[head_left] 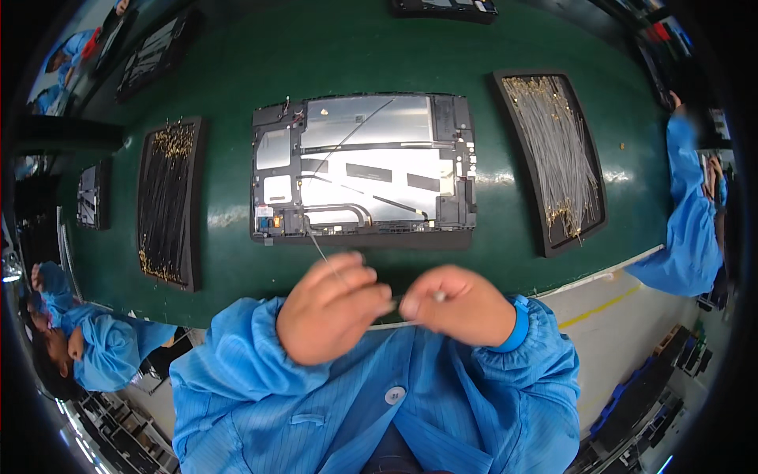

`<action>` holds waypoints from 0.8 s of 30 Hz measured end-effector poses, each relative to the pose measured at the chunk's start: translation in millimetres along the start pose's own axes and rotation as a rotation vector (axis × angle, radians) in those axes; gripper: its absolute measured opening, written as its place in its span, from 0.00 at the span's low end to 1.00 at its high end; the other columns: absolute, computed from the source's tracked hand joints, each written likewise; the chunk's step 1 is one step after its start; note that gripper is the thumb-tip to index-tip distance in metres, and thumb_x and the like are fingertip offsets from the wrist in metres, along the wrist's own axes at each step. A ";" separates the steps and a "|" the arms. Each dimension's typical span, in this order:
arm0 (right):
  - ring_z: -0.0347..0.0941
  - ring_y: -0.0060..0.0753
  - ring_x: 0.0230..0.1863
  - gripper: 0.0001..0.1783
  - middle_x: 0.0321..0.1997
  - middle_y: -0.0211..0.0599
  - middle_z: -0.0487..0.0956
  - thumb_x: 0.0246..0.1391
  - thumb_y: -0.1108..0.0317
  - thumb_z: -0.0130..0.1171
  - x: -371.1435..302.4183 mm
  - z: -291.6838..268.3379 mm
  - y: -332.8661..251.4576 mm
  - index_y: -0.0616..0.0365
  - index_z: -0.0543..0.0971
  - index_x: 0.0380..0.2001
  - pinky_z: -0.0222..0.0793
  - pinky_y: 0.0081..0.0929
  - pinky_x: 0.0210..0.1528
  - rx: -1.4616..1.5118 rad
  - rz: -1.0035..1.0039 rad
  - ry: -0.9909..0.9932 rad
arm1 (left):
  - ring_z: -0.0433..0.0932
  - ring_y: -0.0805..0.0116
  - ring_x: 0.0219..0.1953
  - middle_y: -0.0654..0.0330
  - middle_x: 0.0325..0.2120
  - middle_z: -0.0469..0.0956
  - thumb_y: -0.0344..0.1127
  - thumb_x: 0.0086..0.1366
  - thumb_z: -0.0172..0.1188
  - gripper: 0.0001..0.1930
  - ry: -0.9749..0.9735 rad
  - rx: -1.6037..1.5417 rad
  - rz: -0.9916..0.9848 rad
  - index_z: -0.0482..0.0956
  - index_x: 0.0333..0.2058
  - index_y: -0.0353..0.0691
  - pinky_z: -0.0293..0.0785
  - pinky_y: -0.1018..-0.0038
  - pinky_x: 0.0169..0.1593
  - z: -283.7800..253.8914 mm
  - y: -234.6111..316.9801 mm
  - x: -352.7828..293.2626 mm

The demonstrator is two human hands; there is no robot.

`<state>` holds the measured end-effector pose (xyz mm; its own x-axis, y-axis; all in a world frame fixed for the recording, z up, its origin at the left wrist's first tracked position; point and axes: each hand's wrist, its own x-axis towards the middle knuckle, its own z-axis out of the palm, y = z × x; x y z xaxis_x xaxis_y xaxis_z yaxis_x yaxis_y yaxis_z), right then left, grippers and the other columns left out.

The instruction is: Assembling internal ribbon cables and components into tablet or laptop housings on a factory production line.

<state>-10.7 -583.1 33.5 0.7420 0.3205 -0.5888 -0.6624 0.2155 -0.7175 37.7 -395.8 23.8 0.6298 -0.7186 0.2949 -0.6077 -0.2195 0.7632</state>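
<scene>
An opened tablet-like device [371, 170] with silver battery panels and a black frame lies in front of me on a dark pad. My left hand [328, 308] is closed just below its near edge. A thin grey cable [316, 243] runs from the device's lower left corner into those fingers. Close beside it, my right hand [462, 306] is also closed, fingertips almost meeting the left ones. A small pale bit [440, 296] shows at its fingers, too small to name. Another thin dark cable [347, 136] slants across the battery panels.
A dark tray of black cables [166, 205] with gold ends stands at the left of the green table [379, 59]. To the right is a tray of grey cables [553, 150]. More devices [150, 55] lie farther off. People in blue work at both sides.
</scene>
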 end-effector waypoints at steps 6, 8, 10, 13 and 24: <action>0.64 0.20 0.21 0.17 0.25 0.35 0.71 0.50 0.61 0.49 34.8 5.2 -14.4 0.62 0.64 0.38 0.61 0.15 0.21 0.444 -0.383 0.596 | 0.65 0.54 0.38 0.57 0.29 0.70 0.27 0.44 0.58 0.10 0.169 0.484 -0.175 0.73 0.29 0.39 0.60 0.63 0.44 23.2 -20.9 26.1; 0.64 0.21 0.24 0.17 0.28 0.37 0.71 0.52 0.61 0.46 40.0 5.3 -9.1 0.63 0.63 0.39 0.62 0.16 0.24 0.466 -0.531 0.678 | 0.65 0.55 0.37 0.59 0.28 0.70 0.29 0.44 0.59 0.09 0.150 0.475 -0.191 0.74 0.28 0.41 0.59 0.63 0.44 28.9 -23.7 27.6; 0.65 0.22 0.29 0.18 0.32 0.40 0.72 0.54 0.59 0.41 44.6 2.9 1.3 0.64 0.61 0.41 0.63 0.19 0.31 0.245 -0.764 0.732 | 0.65 0.56 0.36 0.59 0.27 0.69 0.29 0.43 0.59 0.09 0.170 0.539 -0.205 0.74 0.27 0.42 0.59 0.64 0.43 31.4 -23.7 28.9; 0.65 0.22 0.31 0.18 0.33 0.40 0.72 0.55 0.59 0.38 48.5 -0.1 13.6 0.63 0.59 0.42 0.62 0.20 0.35 0.001 -0.847 0.800 | 0.65 0.57 0.36 0.60 0.26 0.69 0.30 0.43 0.60 0.09 0.170 0.541 -0.207 0.75 0.27 0.43 0.59 0.64 0.43 33.4 -23.1 31.0; 0.68 0.23 0.30 0.15 0.32 0.41 0.73 0.54 0.64 0.42 57.5 -6.1 27.9 0.61 0.59 0.41 0.65 0.20 0.33 -0.189 -1.038 0.731 | 0.65 0.58 0.36 0.60 0.27 0.68 0.30 0.43 0.60 0.08 0.142 0.532 -0.203 0.75 0.26 0.42 0.59 0.64 0.42 31.1 -23.3 33.3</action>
<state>14.1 -564.2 -22.6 0.8224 -0.5099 0.2523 0.2382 -0.0942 -0.9666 57.7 -435.1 -2.0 0.7953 -0.5403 0.2750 -0.6044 -0.6711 0.4294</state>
